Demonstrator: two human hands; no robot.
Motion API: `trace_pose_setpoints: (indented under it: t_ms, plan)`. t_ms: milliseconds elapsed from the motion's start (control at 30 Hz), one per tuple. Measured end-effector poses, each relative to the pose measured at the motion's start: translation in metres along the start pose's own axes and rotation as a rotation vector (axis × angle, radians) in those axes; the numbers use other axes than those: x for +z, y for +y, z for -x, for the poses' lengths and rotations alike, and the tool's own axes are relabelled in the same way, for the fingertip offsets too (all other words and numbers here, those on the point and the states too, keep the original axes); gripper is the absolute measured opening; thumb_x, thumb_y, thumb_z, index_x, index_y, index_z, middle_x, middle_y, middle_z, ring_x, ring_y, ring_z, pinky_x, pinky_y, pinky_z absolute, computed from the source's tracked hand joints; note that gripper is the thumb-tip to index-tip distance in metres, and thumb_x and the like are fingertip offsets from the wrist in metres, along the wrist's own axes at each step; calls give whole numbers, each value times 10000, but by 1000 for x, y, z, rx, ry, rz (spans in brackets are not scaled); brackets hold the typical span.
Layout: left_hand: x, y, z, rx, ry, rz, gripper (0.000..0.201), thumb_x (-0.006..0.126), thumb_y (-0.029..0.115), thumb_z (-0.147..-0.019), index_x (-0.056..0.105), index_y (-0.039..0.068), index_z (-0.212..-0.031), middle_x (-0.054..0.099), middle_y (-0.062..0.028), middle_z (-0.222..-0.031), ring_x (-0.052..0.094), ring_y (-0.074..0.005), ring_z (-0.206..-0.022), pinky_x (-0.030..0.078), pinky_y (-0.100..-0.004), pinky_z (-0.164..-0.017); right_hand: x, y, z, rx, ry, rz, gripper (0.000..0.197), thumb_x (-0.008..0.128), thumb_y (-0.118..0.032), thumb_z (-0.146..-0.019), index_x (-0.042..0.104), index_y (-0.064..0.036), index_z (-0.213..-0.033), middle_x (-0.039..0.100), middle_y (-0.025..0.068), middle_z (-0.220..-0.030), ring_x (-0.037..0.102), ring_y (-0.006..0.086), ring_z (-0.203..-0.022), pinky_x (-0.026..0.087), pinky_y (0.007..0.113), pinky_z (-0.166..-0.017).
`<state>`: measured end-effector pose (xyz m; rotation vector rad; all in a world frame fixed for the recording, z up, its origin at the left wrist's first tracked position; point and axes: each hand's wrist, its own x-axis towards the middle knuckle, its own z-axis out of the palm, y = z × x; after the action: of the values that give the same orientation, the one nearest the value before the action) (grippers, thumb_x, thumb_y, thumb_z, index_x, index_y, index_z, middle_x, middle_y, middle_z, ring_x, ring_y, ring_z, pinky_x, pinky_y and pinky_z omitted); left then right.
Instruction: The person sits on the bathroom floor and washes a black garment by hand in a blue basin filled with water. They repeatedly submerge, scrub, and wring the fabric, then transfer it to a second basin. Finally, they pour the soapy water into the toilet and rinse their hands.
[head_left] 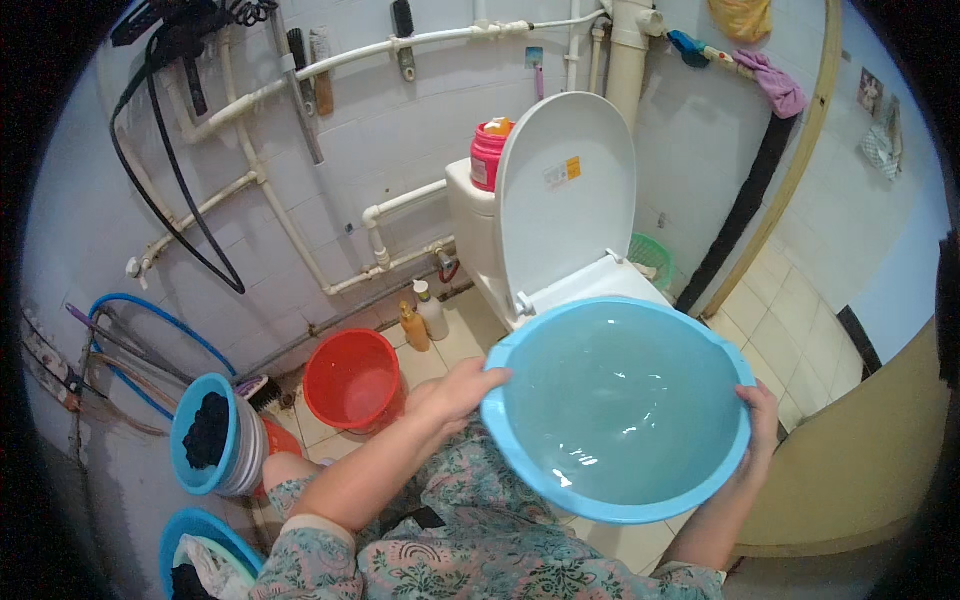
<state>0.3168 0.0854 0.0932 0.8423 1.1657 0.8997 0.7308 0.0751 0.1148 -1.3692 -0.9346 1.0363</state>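
Observation:
A wide light-blue plastic basin (640,513) with cloudy, rippling water (610,410) is held up in front of me. My left hand (465,388) grips its left rim, thumb over the edge. On the right rim my right hand (760,415) is closed, its fingers partly hidden behind the basin. Just beyond stands a white toilet (480,235) with its lid (570,200) raised against the tank. The basin covers most of the toilet's bowl, and I cannot tell whether the two touch.
A red bucket (350,380) stands left, near two pump bottles (413,327). Farther left are stacked basins (187,480) with dark cloth and another blue basin (180,530) with laundry. A red jar (486,160) sits on the tank. Pipes (400,45) line the wall; a door (850,460) is at right.

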Motion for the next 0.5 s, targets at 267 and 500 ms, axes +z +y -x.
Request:
trace_pose_setpoints:
  t_ms: [267, 500]
  plan:
    - [75, -21, -60, -155, -265, 9, 317, 531, 252, -879, 575, -52, -957, 602, -74, -779, 579, -143, -631, 470, -267, -549, -39, -56, 12, 338, 184, -382, 349, 573, -272, -730, 555, -5, -955, 603, 131, -929, 564, 257, -793, 475, 387, -704]
    - [104, -33, -74, -288, -348, 194, 347, 515, 282, -903, 556, -47, -1006, 608, -67, -854, 592, -146, -700, 487, -279, -597, -48, -74, 0, 318, 327, -325, 405, 608, -336, -693, 585, -20, -945, 607, 160, -864, 565, 299, -727, 482, 421, -695]
